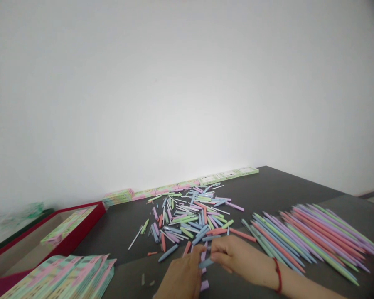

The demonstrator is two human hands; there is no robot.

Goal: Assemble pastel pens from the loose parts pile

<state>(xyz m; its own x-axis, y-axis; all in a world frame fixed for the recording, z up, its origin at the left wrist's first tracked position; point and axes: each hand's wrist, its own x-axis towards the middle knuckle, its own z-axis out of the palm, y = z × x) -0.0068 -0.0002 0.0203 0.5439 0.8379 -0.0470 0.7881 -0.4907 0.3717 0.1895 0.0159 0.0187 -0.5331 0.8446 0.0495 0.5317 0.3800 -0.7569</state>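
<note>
As your left hand [181,278] and right hand [237,258], both partly closed, meet to pinch a pale blue pen barrel [205,263], you work at the near edge of the loose pen-part heap [187,220], with long pastel pens [308,245] lying to that heap's right on the dark counter [268,187].

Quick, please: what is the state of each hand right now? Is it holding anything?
Left hand: closed, cannot tell if it holds anything.
Right hand: closed, seems to hold a blue pen part.
</note>
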